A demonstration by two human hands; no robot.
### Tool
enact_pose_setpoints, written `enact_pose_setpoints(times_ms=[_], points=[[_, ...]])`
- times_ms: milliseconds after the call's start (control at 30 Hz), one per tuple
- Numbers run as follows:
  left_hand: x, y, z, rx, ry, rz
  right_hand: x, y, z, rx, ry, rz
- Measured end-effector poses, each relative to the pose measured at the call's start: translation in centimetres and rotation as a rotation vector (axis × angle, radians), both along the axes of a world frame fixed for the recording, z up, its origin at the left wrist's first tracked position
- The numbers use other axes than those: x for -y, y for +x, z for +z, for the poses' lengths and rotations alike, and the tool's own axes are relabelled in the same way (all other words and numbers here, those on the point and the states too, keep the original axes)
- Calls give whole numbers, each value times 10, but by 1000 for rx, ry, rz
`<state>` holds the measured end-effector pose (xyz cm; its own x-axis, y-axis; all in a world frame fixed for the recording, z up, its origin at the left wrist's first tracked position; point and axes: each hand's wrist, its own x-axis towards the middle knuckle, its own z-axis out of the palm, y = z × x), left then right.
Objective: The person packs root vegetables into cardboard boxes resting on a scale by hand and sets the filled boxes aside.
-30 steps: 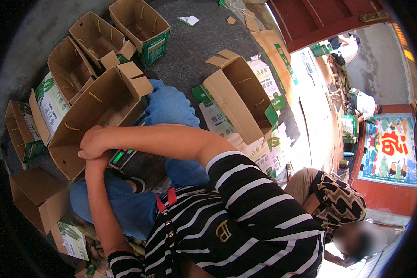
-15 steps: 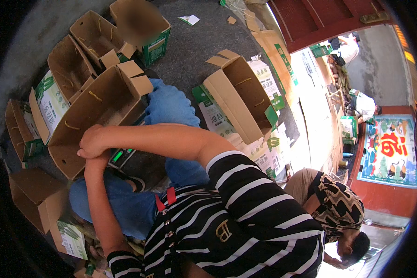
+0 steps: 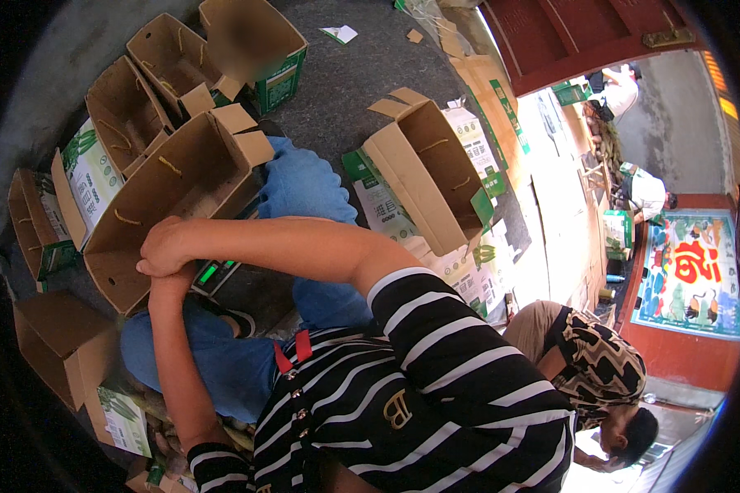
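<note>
In front of my knees an open cardboard carton (image 3: 197, 177) with yellow rope handles sits tilted, its inside bare. My right hand (image 3: 166, 245) reaches across from the right and is closed over my left wrist, at the carton's near edge. Most of my left hand (image 3: 173, 275) lies hidden under the right one, so its fingers do not show. Just beside the wrists, partly under the carton, is a digital scale (image 3: 212, 275) with a lit green display.
More open cartons (image 3: 127, 115) crowd the left and far left. Another open carton (image 3: 436, 172) stands on flattened printed cartons (image 3: 378, 201) to the right. Root-like produce (image 3: 168, 448) lies by my left elbow. A person in a patterned shirt (image 3: 600, 353) crouches at right; others work farther off.
My hands stay clasped at the same carton edge. The view has shifted very slightly; otherwise the cartons and scale look unmoved.
</note>
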<state>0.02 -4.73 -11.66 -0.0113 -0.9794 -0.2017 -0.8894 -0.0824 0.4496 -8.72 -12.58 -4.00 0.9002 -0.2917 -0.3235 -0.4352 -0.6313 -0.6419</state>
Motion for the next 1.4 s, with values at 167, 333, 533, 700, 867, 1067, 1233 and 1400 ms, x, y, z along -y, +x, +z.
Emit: enact_pose_setpoints(times_ms=[167, 333, 533, 700, 867, 1067, 1233, 1400], points=[[1, -7, 11, 22, 4, -7, 0, -1, -1, -9, -17, 4], [-1, -4, 7, 23, 24, 6, 0, 1, -3, -8, -4, 1], [-2, -7, 11, 25, -2, 4, 1, -1, -1, -25, 52, -17], [-1, -9, 16, -45, 18, 37, 1, -1, 0, -25, 44, -7], [1, -9, 15, -44, 20, 46, 2, -1, -1, -16, 41, -10], [0, -3, 3, -52, -11, 48, 0, 3, -5, -38, -43, -5], [1, -8, 8, -56, 41, 15, -1, -4, 3, -42, -70, -39], [3, -10, 2, -72, 55, -9, -3, -7, 7, 7, -83, -38]])
